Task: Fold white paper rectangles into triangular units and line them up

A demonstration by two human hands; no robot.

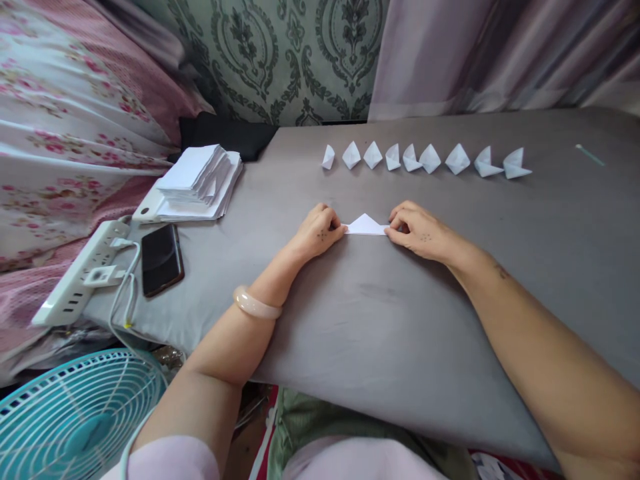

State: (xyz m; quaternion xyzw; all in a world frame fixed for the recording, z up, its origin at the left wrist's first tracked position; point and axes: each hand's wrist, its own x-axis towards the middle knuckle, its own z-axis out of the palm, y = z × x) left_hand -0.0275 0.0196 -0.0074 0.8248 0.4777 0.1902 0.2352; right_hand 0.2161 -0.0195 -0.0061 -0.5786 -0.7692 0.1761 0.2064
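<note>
A white sheet of folded paper (365, 225) lies on the grey cloth, with a triangular peak at the top and a narrow strip along the bottom. My left hand (321, 230) pinches the left end of the strip between thumb and fingers. At the opposite end, my right hand (414, 229) is closed on the strip the same way. The fingertips hide both ends of the paper. Beyond my hands stands a row of several small folded paper boats (429, 159), some turned at different angles.
To the left are a stack of white paper (193, 180), a dark phone (163, 260) and a white power strip (83, 273) with plugged-in cables. A turquoise fan (90, 427) is below the table's left edge. A short pale stick (591, 155) lies far right on the grey tablecloth (380, 333).
</note>
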